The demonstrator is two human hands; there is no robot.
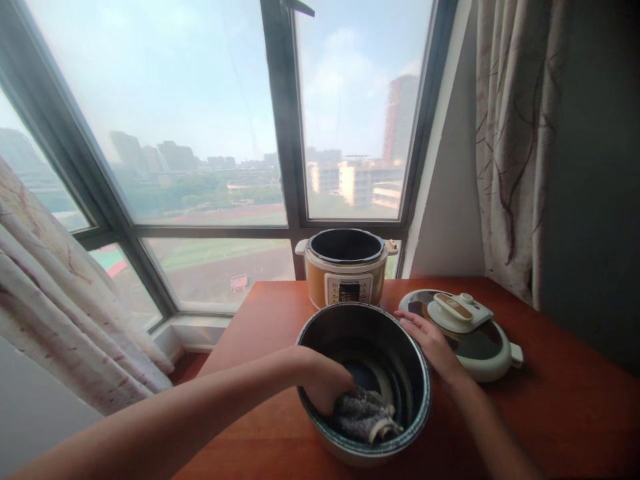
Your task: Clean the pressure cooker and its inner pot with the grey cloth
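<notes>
Inner pot [350, 327] takes centre stage, dark-lined and round, standing on the near part of the reddish bench [560, 413], right in front of the electric pressure cooker base [316, 283]; whether pot and base touch, I can't tell from here. Into it goes the left hand [325, 380], curled around a bunched grey cloth [357, 413] low on the near side; the fingertips are lost from sight, so how tight that hold is stays anyone's guess. Over on the other flank, the right hand [430, 340] is open, fingers loosely stretched along the outside near the rim, seemingly steadying, nothing gripped in it. So where do we stand? Pot out of its base, lid [470, 353] off and lying handle-up on the right: that much is done. Wiping of the inside looks to be under way, and I'd judge it unfinished with the cloth down in there, though how much wall is covered can't be read. Now the lie of it: mouth facing up, roughly upright, any slight tilt too hard to call; being round, it shows no long axis across the mouth, its centre line rising from the bench. Meanwhile the cloth trails from the left hand rightward, slightly toward the person.
</notes>
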